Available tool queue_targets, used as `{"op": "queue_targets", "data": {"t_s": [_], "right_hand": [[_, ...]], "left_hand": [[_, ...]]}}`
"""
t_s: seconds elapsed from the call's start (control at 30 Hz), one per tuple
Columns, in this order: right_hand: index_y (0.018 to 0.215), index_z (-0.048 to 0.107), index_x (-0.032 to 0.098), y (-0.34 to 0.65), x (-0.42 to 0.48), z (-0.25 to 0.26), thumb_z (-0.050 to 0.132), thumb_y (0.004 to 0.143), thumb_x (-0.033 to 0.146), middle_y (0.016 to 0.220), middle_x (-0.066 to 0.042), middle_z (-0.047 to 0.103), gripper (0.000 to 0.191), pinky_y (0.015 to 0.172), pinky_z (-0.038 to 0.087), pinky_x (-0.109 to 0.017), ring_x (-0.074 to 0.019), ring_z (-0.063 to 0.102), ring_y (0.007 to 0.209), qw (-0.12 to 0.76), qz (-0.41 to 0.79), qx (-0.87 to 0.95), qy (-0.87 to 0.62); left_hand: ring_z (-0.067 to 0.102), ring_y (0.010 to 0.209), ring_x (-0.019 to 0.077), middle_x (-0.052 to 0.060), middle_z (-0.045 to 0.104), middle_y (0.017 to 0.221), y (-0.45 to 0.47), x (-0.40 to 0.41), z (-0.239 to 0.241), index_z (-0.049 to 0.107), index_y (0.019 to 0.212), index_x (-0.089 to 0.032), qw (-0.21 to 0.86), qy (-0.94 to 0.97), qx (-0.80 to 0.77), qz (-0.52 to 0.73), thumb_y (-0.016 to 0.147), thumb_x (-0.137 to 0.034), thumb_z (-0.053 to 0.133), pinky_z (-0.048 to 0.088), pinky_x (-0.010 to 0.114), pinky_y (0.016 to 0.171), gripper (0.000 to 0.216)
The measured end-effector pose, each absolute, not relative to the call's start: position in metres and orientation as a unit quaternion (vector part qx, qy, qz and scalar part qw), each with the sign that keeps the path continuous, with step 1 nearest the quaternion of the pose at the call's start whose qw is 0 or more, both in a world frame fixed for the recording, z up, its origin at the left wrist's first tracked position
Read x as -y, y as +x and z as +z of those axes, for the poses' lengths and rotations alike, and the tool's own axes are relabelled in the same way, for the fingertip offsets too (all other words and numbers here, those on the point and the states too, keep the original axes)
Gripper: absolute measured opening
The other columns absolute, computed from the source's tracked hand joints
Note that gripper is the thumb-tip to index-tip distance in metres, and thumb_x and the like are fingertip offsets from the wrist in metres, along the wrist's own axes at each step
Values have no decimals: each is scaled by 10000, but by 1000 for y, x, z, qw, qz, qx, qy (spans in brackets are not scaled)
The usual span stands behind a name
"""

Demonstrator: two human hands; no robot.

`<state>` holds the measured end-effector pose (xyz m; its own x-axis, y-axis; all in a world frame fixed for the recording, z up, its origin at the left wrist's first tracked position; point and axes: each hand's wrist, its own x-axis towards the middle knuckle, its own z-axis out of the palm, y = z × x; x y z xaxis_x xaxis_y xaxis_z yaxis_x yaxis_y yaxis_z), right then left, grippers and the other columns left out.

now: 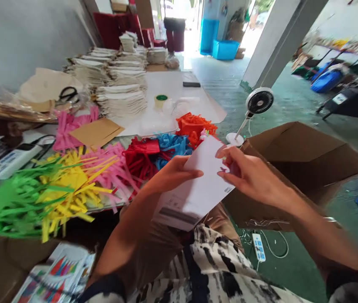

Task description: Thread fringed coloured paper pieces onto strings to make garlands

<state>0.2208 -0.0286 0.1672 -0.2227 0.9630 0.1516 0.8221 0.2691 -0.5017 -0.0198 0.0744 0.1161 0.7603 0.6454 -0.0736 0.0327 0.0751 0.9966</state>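
Note:
My left hand (175, 173) is closed on a white printed card (205, 164), its thumb lying across the front. The card is tilted over my lap, with a grey band and small print near its lower end. At the card's right edge, my right hand (245, 174) is closed in a pinch. A small pinkish-purple shape shows between its thumb and fingers; I cannot make out what it is. Just beyond the card lie fringed bundles in red (142, 153), blue (172, 145) and orange (194, 126). Pink (111, 164), yellow (71, 181) and green (8, 204) fringed bundles spread to the left.
An open cardboard box (261, 202) stands at my right, beside a small white fan (260, 101). Stacks of off-white bundles (122, 99) fill the table's far left. Tape (160, 100), black scissors (68, 94) and a brown envelope (98, 131) lie nearer. A power strip (258, 247) rests on the floor.

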Motion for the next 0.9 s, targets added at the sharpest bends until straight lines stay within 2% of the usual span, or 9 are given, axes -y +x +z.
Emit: {"op": "queue_targets", "data": {"t_s": [0.07, 0.13, 0.2, 0.3, 0.4, 0.53, 0.77, 0.9], "right_hand": [[1251, 541, 242, 219, 29, 164, 600, 1023, 346, 905, 9, 660, 257, 656, 388, -273, -143, 554, 694, 250, 130, 763, -582], [1108, 595, 230, 218, 27, 162, 605, 1031, 345, 913, 0, 689, 139, 658, 400, -266, -137, 564, 700, 274, 111, 759, -580], [979, 626, 221, 218, 26, 161, 631, 1023, 314, 926, -5, 727, 103, 663, 423, -256, -133, 602, 722, 310, 103, 753, -572], [917, 683, 216, 217, 24, 159, 671, 975, 186, 1008, -14, 779, 67, 687, 477, -243, -134, 691, 802, 376, 104, 742, -545], [905, 720, 220, 216, 24, 155, 704, 938, 139, 1086, -35, 796, 89, 713, 535, -248, -162, 750, 928, 416, 99, 737, -523], [905, 722, 221, 214, 25, 154, 668, 980, 169, 1089, -56, 804, 106, 745, 579, -259, -182, 762, 1042, 438, 55, 736, -513], [975, 700, 232, 212, 30, 154, 640, 1003, 191, 989, -30, 794, 78, 742, 564, -273, -155, 729, 853, 404, -33, 751, -522], [1010, 716, 242, 213, 28, 151, 671, 992, 235, 977, -30, 791, 49, 725, 562, -289, -167, 716, 823, 415, -11, 721, -555]], "left_hand": [[658, 653, 165, 58, 769, 811, -21, -76, 114, 802, 911, -138, 686, 625, -295, 229, 768, -429, 892, 472, 242, 571, 337], [649, 603, 168, 57, 762, 771, -23, -76, 112, 793, 909, -135, 692, 599, -330, 229, 731, -459, 915, 447, 240, 527, 390], [670, 614, 182, 63, 775, 798, -24, -74, 112, 786, 950, -136, 700, 580, -348, 229, 708, -484, 928, 468, 245, 536, 447], [717, 694, 208, 80, 803, 910, -25, -69, 114, 774, 1042, -143, 713, 563, -352, 228, 711, -499, 930, 528, 263, 599, 510], [728, 711, 213, 86, 809, 939, -26, -66, 115, 760, 1079, -143, 722, 545, -359, 230, 721, -494, 930, 553, 275, 617, 529], [724, 690, 209, 80, 808, 909, -27, -65, 114, 758, 1074, -145, 729, 529, -364, 236, 711, -479, 941, 561, 283, 604, 526], [727, 729, 202, 79, 817, 957, -29, -58, 113, 786, 1066, -154, 718, 522, -360, 287, 670, -466, 967, 563, 285, 647, 535], [730, 753, 210, 99, 816, 984, -28, -60, 110, 788, 1052, -145, 716, 520, -354, 301, 657, -473, 970, 567, 298, 660, 545]]}}
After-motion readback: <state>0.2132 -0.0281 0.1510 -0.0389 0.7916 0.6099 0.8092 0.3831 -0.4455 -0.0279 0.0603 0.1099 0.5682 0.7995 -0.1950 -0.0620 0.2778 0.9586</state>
